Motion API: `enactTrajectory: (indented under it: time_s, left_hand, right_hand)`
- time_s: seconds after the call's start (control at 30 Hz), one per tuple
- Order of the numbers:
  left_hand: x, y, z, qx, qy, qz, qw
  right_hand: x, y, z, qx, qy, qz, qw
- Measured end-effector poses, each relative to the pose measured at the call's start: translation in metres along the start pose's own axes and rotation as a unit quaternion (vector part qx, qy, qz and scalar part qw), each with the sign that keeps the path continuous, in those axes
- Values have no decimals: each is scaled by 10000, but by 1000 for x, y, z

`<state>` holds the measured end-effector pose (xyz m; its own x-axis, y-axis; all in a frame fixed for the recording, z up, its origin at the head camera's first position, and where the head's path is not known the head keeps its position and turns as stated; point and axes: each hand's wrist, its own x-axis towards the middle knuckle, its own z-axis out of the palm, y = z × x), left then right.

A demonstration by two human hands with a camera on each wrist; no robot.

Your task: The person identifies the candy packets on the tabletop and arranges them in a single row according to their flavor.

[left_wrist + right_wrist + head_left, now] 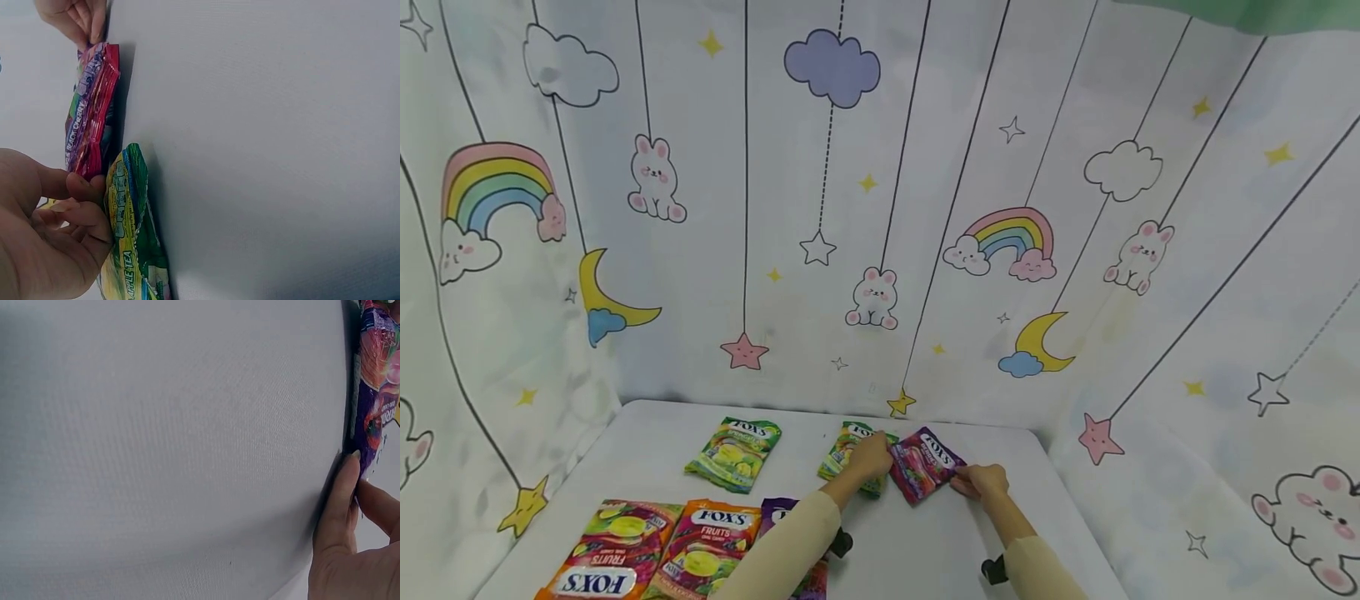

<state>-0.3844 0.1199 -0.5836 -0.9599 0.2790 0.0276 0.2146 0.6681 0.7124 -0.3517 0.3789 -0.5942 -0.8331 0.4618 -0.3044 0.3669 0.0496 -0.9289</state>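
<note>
Between my two hands is a purple Fox's candy bag (pixel 922 468), tilted on the white table. My left hand (pixel 868 457) pinches its left edge with thumb and forefinger, as the left wrist view shows at the bag's red end (pixel 94 137). At the opposite edge my right hand (pixel 985 482) pinches a corner, with thumb and fingers on either side of it in the right wrist view. Under and beside the left hand lies a green Fox's candy bag (pixel 841 457), partly covered; the backs of the left fingers are against it.
Another green candy bag (pixel 735 456) lies farther left. Nearer the front are a red-green Fox's Fruits bag (pixel 617 546), an orange one (pixel 706 546) and a second purple bag (pixel 772 510), which my left sleeve partly hides. A printed white curtain (pixel 700 250) stands behind the table (pixel 925 550).
</note>
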Motion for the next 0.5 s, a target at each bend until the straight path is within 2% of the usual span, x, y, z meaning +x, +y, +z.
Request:
enactTrajectory:
  time_s: [0.5]
  left_hand:
    - [-7, 1, -3, -74, 126, 95, 9998]
  right_hand:
    - [0, -1, 1, 168, 91, -179, 9997]
